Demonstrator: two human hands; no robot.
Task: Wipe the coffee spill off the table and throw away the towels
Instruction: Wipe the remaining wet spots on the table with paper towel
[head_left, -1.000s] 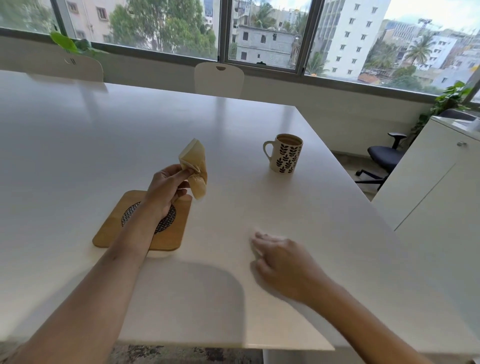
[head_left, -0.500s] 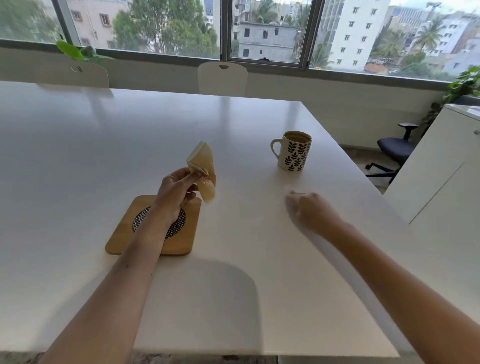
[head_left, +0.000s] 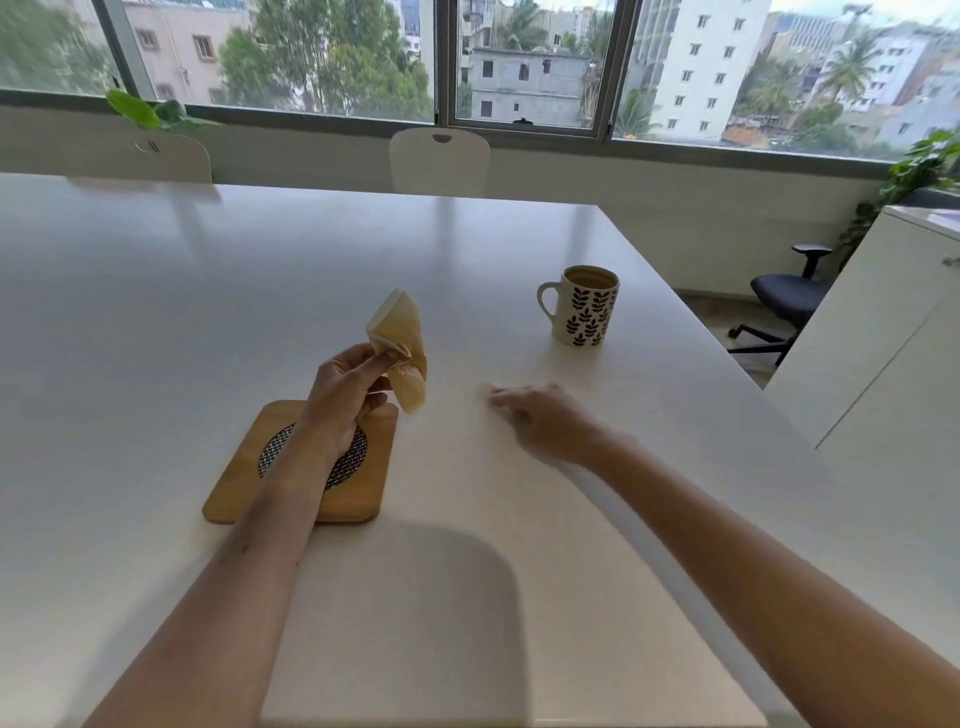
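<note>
White and glossy, the table (head_left: 260, 291) is filling most of the view, with a row of windows and chair backs running along its far side. No brown puddle is showing anywhere on the top, so the wiping is looking close to finished, if not finished. The left hand (head_left: 345, 400) is holding up a used towel (head_left: 400, 348), tan with soaked coffee, pinching it between thumb and fingertips above a wooden trivet (head_left: 296, 462). The right hand (head_left: 540, 418) is blurring with motion low over the table, between the towel and a leaf-patterned mug (head_left: 582, 306) that is standing upright with coffee in it; something pale may be lying under its fingers, perhaps a second towel, but I cannot tell whether it is gripping anything. Throwing the towels away is not yet done, and no bin is showing in view.
</note>
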